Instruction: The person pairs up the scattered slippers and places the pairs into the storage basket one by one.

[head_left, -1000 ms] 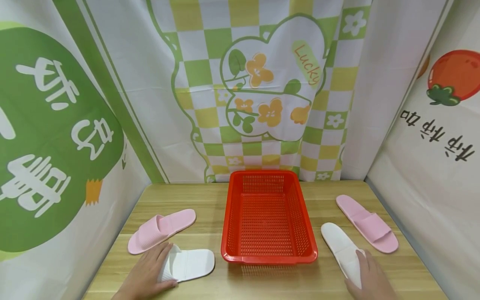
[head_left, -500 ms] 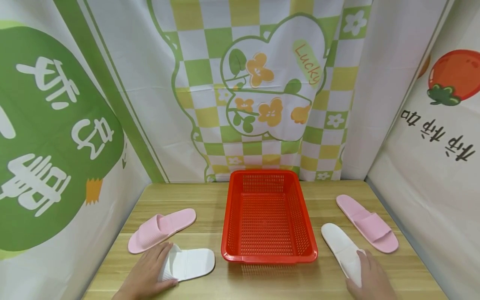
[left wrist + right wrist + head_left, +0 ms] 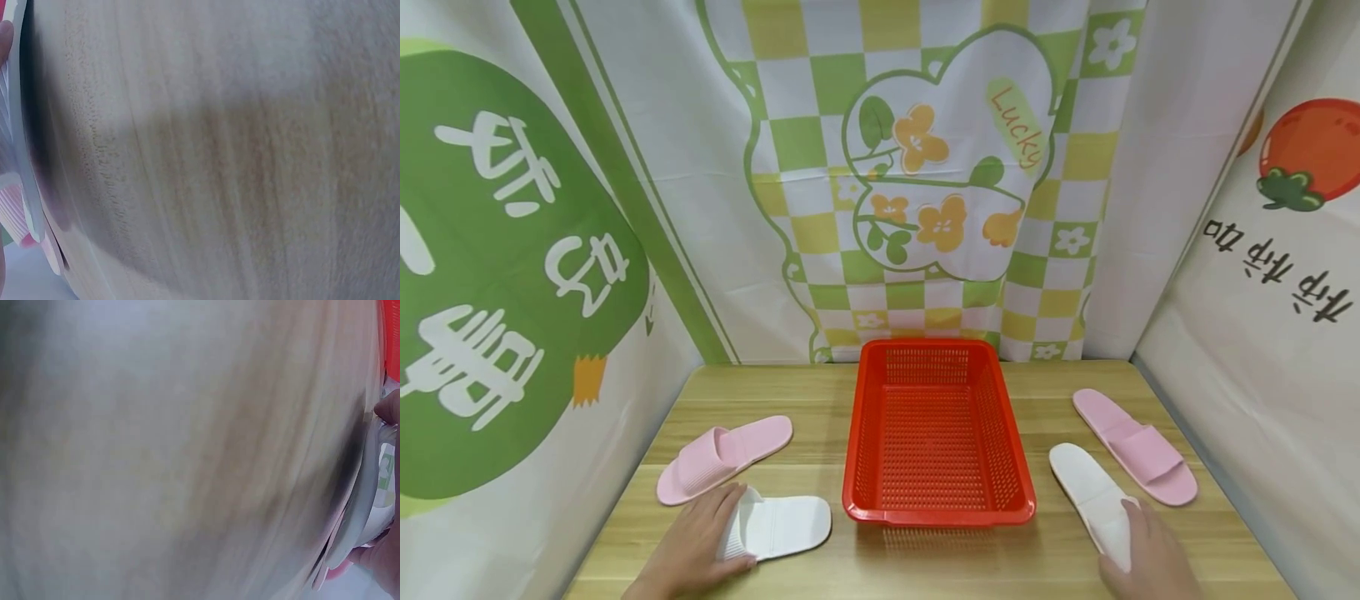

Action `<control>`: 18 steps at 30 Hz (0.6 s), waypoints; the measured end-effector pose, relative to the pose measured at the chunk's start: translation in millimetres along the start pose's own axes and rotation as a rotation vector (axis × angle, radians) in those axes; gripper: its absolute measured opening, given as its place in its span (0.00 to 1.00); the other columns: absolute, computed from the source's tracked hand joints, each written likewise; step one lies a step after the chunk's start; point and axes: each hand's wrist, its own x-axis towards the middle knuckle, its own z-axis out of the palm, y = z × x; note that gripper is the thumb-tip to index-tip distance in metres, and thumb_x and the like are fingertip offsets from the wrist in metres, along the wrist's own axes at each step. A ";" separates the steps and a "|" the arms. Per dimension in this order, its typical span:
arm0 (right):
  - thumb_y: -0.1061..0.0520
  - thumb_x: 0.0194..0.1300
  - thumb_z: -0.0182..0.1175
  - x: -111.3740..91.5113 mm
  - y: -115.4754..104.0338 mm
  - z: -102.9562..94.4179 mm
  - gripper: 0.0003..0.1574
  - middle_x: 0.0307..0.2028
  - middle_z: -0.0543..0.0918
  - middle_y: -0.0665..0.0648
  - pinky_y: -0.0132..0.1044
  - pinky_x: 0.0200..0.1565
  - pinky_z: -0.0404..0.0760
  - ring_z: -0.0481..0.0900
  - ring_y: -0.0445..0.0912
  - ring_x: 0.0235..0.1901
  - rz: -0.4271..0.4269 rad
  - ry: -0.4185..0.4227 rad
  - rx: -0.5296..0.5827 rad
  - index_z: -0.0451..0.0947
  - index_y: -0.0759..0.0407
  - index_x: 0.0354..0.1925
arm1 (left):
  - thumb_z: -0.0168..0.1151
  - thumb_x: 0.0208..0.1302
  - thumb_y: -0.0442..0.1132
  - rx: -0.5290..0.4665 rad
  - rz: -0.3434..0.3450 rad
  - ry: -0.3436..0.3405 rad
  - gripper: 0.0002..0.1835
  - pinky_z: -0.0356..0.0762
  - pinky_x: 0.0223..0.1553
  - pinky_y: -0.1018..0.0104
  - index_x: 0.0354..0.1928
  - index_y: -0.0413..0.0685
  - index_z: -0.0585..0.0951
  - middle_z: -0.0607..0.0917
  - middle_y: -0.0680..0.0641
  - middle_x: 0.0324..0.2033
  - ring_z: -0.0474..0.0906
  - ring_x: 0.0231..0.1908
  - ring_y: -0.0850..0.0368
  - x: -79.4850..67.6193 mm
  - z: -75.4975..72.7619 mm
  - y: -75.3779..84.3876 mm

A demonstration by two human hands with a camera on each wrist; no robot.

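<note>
A white slipper (image 3: 793,525) lies at the front left in the head view, its ribbed strap partly covered by my left hand (image 3: 696,537). That hand grips the strap end, fingers over the far side and thumb on the near side. At the front right, my right hand (image 3: 1153,550) holds the other white slipper (image 3: 1086,487) round its near end, hiding the strap. In the right wrist view this white slipper (image 3: 362,494) sits between thumb and fingers, its edge close to the table. The left wrist view catches only the edge of the left white slipper (image 3: 22,144).
Between the hands stands a red perforated basket (image 3: 940,518). One pink slipper (image 3: 756,442) lies beyond my left hand, another pink slipper (image 3: 1105,417) beyond my right. The wood-grain table (image 3: 820,396) is bordered by printed cloth (image 3: 797,142) at the back and sides.
My right hand has shifted slightly to the right, carrying its white slipper along. The left hand and its slipper look unmoved.
</note>
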 end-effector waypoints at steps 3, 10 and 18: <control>0.52 0.36 0.75 0.9 0.6 -0.7 0.54 0.54 0.66 0.81 0.69 0.44 0.70 0.70 0.75 0.46 -0.008 0.016 0.000 0.62 0.76 0.57 | 0.71 0.38 0.69 0.007 0.002 -0.006 0.56 0.63 0.55 0.50 0.60 0.29 0.72 0.76 0.36 0.53 0.73 0.53 0.40 1.0 -2.3 -1.9; 0.52 0.39 0.74 4.5 -2.1 -8.8 0.55 0.55 0.66 0.83 0.68 0.47 0.67 0.68 0.75 0.49 0.013 -0.010 0.006 0.61 0.76 0.59 | 0.69 0.40 0.70 0.006 0.044 0.060 0.56 0.53 0.64 0.63 0.58 0.25 0.72 0.76 0.33 0.53 0.73 0.52 0.39 5.2 -8.1 -10.1; 0.53 0.41 0.73 7.9 -0.2 -13.2 0.54 0.56 0.64 0.83 0.69 0.49 0.65 0.66 0.76 0.50 0.026 -0.003 0.033 0.60 0.78 0.59 | 0.67 0.41 0.71 0.012 0.005 0.067 0.56 0.60 0.56 0.57 0.59 0.27 0.72 0.76 0.35 0.54 0.72 0.51 0.42 8.5 -17.8 -11.0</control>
